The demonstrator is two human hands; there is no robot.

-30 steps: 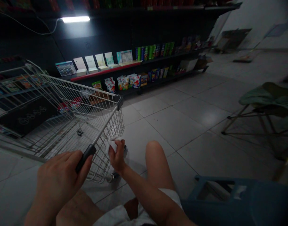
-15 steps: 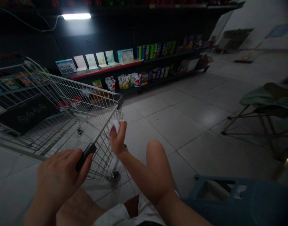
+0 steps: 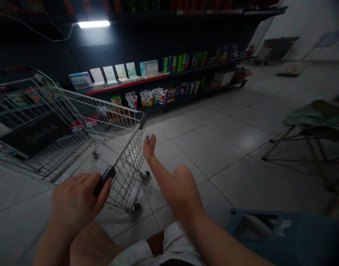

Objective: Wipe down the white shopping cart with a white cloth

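Observation:
A metal wire shopping cart (image 3: pixel 127 144) stands in front of me on the left. My left hand (image 3: pixel 76 197) is wrapped round the black plastic corner piece (image 3: pixel 104 180) of its top rim. Farther off, my right hand (image 3: pixel 149 146) is closed at the outer side of the cart's end, just below the other black corner (image 3: pixel 142 119). Only a sliver of the white wad, a cloth or tissue, shows at these fingers; the rest is hidden. Whether the wad touches the wires I cannot tell.
Dark shelves (image 3: pixel 125 88) with boxes, cans and snack bags run along the back under a lit tube lamp (image 3: pixel 94 24). A blue plastic stool (image 3: pixel 269 236) is close at my right. Beyond it stands a folding chair (image 3: pixel 310 122) on the tiled floor (image 3: pixel 213 144).
My right hand has moved forward and slightly right, toward the cart's far corner, and the white wad shows less. My left hand keeps its grip; the whole view has shifted slightly.

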